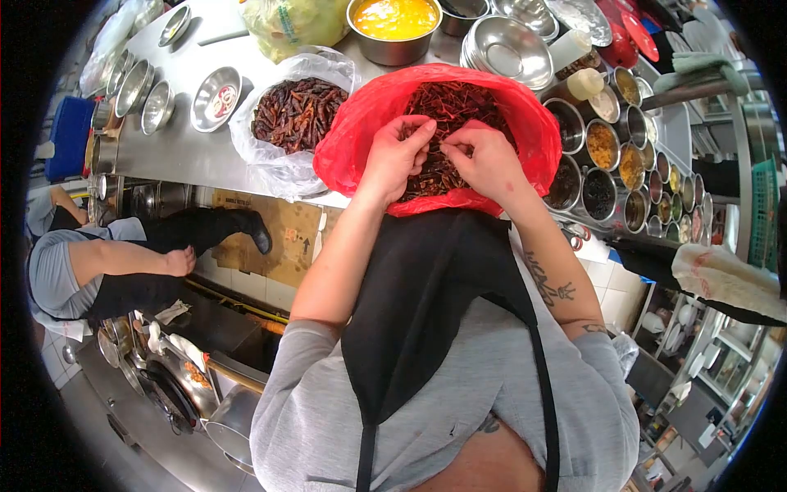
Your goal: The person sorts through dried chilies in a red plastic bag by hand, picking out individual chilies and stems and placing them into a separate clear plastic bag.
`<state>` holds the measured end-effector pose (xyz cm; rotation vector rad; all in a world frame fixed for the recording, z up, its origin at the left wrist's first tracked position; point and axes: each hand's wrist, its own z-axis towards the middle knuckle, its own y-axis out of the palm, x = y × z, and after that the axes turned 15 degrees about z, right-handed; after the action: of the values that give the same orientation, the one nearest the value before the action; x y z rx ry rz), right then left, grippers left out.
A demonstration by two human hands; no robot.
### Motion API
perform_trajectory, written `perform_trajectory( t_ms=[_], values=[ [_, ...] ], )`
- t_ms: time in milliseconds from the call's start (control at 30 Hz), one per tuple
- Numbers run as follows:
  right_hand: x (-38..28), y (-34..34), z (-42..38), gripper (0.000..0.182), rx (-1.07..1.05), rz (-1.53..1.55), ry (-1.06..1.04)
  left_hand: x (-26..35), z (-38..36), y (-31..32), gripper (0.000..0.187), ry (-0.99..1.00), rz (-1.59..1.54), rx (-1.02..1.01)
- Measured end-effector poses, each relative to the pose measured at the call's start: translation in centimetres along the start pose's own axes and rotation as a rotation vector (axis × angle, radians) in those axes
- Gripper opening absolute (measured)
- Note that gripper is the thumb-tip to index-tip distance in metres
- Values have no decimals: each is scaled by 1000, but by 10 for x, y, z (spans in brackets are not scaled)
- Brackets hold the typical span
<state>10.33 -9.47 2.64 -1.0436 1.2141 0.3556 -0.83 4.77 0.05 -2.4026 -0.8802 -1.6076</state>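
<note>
Both my hands are over a red plastic bag filled with thin, dark red dried chillies. My left hand has its thumb and fingers pressed together; what they hold, if anything, is too small to name. Close beside it, my right hand pinches with thumb and forefinger above the chillies, and its content is also too small to make out. Left of the red bag, a clear plastic bag stands open with larger dark dried chillies inside.
A metal pot of yellow liquid stands behind the red bag, beside stacked steel bowls. Several ingredient tins crowd the right. More bowls are at the left. A co-worker stands at the left near a stove.
</note>
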Motion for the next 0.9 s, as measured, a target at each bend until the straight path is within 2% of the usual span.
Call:
perform_trajectory(
  t_ms=[100,200,333,400,600,700,767,867,900],
  values=[
    [4,4,2,16,73,110,-18,0,0,5,22,28,-28,130],
    [-2,4,3,14,63,238,50,-2,2,-1,18,45,-133,-25],
    [-2,4,5,13,-3,301,123,-3,1,-3,17,24,-124,-84],
    [7,6,6,10,-29,400,53,-3,1,-3,17,24,-151,-68],
    [10,5,8,7,-117,830,-49,7,-6,-5,20,-116,-528,-355],
    [8,2,8,8,-131,985,-114,15,-7,0,20,-103,-588,-358],
    [5,-5,9,8,-137,1073,-82,9,4,-9,20,-136,-659,-234],
    [-5,-5,12,12,33,737,-85,7,15,-31,17,-133,-696,-142],
    [-8,-9,12,13,28,570,-34,11,14,-33,17,-135,-677,-145]
  ],
)
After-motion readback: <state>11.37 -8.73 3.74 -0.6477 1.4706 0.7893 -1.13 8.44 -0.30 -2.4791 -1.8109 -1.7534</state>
